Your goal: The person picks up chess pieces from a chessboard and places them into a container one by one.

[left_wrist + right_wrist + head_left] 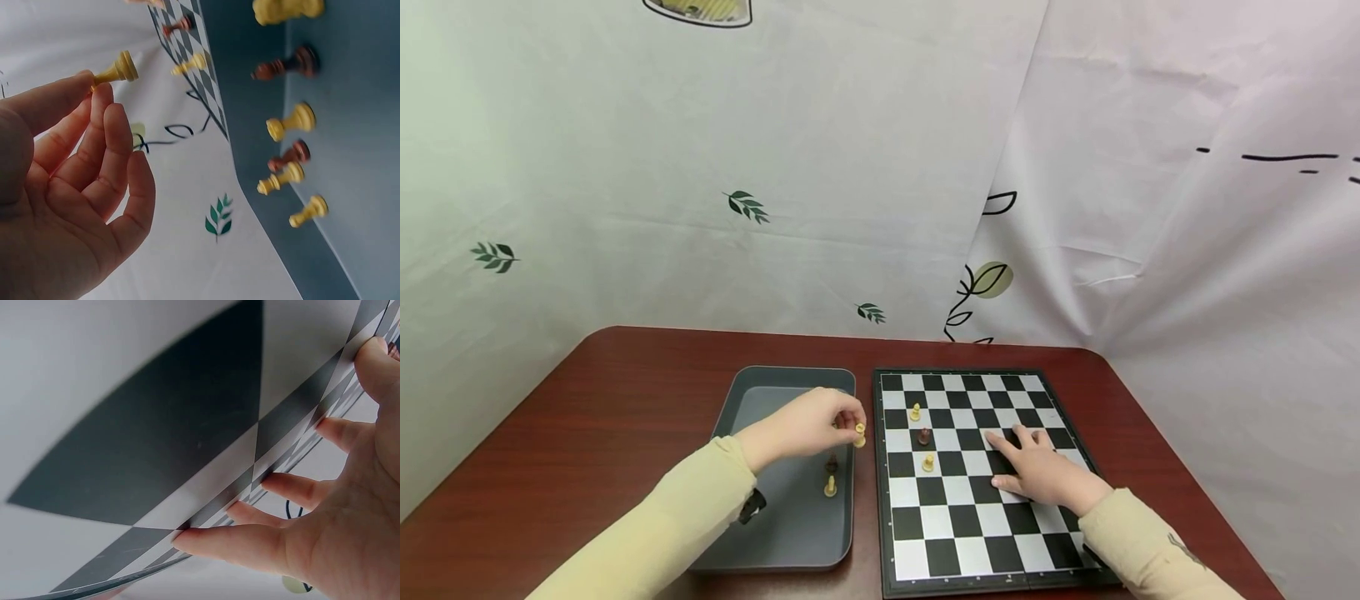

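Note:
My left hand point(812, 423) is above the right rim of the grey tray point(775, 533). Its thumb and fingertips pinch a pale yellow chess piece point(119, 69); the fingers hide the piece's upper end. On the black-and-white chessboard point(935, 522), my right hand point(1041, 473) rests with spread fingers, the fingertips touching the squares. Toward the board's left side stand a yellow pawn point(915, 412), a brown piece point(924, 437) and another yellow piece point(928, 462), roughly in a column.
Inside the tray, a yellow piece point(830, 487) stands near a brown piece point(831, 463). The left wrist view shows several more yellow and brown pieces there. Tray and board sit side by side on a reddish-brown table point(587, 442), with a narrow gap between. A patterned white cloth point(850, 167) hangs behind.

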The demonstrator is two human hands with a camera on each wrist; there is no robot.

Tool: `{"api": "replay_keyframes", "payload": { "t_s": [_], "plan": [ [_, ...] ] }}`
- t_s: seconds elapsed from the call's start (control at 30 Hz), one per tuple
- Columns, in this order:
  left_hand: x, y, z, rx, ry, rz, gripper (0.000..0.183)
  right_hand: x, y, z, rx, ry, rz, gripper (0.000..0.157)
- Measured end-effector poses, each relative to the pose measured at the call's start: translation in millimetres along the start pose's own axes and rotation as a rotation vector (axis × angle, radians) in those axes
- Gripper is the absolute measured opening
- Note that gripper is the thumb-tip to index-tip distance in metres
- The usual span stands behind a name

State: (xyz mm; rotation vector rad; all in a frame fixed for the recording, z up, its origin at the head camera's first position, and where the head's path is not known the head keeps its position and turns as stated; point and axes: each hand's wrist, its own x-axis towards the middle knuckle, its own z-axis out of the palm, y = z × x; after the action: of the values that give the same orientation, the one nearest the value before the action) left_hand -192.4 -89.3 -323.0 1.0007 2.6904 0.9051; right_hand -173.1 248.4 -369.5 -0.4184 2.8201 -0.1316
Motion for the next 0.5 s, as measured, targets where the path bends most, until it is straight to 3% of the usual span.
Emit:
{"api": "replay_keyframes", "payload": {
  "t_s": [0.23, 0.5],
  "plan": [
    [-4.4, -14.4, -9.0, 0.0, 0.041, -0.075, 0.005, -1.0, -1.1, -1.1, 0.003, -0.002, 0.007, 0.069],
    [-6.2, -33.3, -11.3, 0.032, 0.093, -0.093, 0.005, -1.4, -1.7, -1.1, 0.006, -0.001, 0.006, 0.068]
  ]
}}
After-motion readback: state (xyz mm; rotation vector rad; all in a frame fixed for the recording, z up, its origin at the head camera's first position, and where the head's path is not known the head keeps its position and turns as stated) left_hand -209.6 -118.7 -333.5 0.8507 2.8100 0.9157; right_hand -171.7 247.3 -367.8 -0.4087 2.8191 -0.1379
